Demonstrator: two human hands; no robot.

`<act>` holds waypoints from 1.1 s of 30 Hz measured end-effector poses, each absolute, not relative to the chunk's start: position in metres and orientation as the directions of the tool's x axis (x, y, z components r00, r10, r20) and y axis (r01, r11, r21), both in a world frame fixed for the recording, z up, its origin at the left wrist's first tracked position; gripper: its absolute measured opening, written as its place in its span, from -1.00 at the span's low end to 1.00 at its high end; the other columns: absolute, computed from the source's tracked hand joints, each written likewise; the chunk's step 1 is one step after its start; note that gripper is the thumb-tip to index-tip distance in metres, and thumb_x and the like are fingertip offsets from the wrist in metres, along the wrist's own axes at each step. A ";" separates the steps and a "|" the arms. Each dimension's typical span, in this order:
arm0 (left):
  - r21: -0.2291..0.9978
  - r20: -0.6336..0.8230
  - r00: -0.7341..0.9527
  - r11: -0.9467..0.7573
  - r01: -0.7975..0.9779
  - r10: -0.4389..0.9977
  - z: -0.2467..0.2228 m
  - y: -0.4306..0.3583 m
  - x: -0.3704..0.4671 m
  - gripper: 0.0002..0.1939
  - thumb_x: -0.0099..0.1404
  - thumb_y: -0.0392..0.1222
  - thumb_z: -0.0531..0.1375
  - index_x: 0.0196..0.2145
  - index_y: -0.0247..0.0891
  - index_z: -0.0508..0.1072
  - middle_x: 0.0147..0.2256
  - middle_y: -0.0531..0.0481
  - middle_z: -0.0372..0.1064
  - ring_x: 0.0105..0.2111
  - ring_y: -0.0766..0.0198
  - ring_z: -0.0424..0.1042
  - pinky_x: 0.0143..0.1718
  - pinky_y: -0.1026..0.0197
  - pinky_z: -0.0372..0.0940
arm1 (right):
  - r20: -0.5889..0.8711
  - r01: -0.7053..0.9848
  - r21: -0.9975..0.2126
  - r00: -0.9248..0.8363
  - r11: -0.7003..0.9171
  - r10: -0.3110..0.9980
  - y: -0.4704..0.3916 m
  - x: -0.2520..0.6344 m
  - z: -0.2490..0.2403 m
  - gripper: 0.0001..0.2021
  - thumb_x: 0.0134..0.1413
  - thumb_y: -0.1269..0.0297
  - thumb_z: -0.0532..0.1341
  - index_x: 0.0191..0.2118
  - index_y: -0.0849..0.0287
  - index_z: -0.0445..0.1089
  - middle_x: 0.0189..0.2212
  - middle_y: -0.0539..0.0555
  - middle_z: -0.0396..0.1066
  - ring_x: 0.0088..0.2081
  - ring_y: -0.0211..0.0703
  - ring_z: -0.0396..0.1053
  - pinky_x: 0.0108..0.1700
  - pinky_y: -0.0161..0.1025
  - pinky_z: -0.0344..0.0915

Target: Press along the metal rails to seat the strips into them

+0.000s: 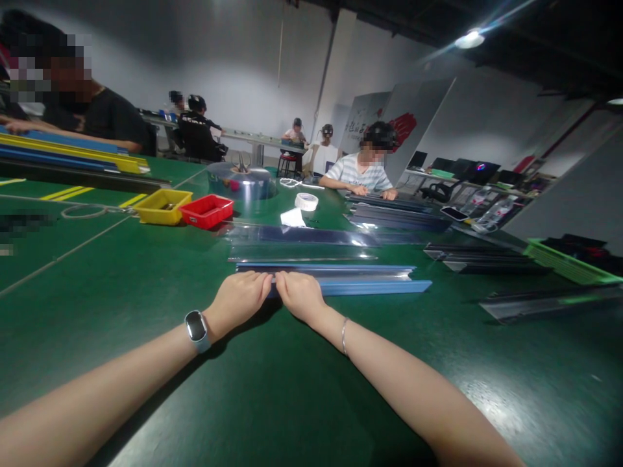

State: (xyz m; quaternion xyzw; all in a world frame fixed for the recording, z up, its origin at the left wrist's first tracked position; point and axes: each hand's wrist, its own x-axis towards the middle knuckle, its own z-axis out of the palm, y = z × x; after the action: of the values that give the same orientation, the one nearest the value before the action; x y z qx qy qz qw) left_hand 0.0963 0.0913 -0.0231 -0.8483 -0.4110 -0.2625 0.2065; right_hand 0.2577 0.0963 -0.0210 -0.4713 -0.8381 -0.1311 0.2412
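Observation:
A long blue channel-shaped strip (374, 287) with a pale inner face lies across the green table in front of me. My left hand (242, 297) is closed on its left end, fingers curled over the far side. Right beside it, my right hand (299, 295) grips the same strip, thumbs nearly touching. The part of the strip under both hands is hidden. Just beyond lie clear plastic strips (302, 251), flat on the table and apart from my hands.
A yellow bin (163, 207) and a red bin (207, 211) stand to the left, near a roll of clear film (242, 181). White tape (306, 202) lies mid-table. Dark strips (487, 259) and a green basket (569, 263) are at right. Co-workers sit around the table.

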 end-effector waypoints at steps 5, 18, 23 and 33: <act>-0.122 0.607 0.529 -0.589 0.799 0.592 -0.022 0.090 0.096 -0.71 0.28 -0.24 -0.10 -0.51 -0.27 0.32 -0.53 -0.01 0.33 -0.48 0.30 0.31 -0.41 0.24 0.15 | 0.522 0.856 0.009 -0.445 0.517 0.728 0.096 0.257 -0.020 -0.61 0.22 0.25 -0.20 -0.42 0.17 0.31 -0.56 0.01 0.36 -0.50 -0.32 0.29 -0.41 -0.35 0.01; -0.181 0.584 0.551 -0.567 0.804 0.596 -0.022 0.094 0.098 -0.70 0.28 -0.23 -0.10 -0.50 -0.28 0.34 -0.56 -0.02 0.33 -0.51 0.27 0.32 -0.47 0.23 0.15 | 0.513 0.864 0.054 -0.455 0.501 0.728 0.098 0.253 -0.018 -0.62 0.23 0.25 -0.20 -0.43 0.16 0.29 -0.54 0.00 0.39 -0.49 -0.30 0.30 -0.45 -0.32 -0.03; -0.164 0.604 0.536 -0.566 0.808 0.590 -0.022 0.095 0.100 -0.68 0.28 -0.24 -0.11 -0.51 -0.30 0.35 -0.58 -0.03 0.32 -0.54 0.30 0.31 -0.50 0.25 0.13 | 0.505 0.886 0.057 -0.423 0.461 0.752 0.100 0.251 -0.018 -0.59 0.24 0.24 -0.22 -0.43 0.17 0.29 -0.58 0.01 0.39 -0.53 -0.32 0.31 -0.49 -0.32 -0.05; -0.139 0.594 0.546 -0.594 0.793 0.590 -0.023 0.094 0.099 -0.68 0.28 -0.21 -0.10 -0.51 -0.29 0.35 -0.55 -0.03 0.32 -0.50 0.28 0.31 -0.43 0.23 0.16 | 0.524 0.881 0.076 -0.433 0.466 0.734 0.100 0.253 -0.022 -0.61 0.23 0.24 -0.21 -0.45 0.15 0.27 -0.57 0.00 0.39 -0.51 -0.28 0.32 -0.46 -0.35 -0.01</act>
State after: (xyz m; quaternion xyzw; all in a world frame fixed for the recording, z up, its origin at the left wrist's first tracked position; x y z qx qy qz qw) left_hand 0.0989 0.0937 -0.0231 -0.8562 -0.4038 -0.2525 0.2003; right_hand 0.2527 0.1001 -0.0221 -0.4872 -0.8288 -0.1720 0.2149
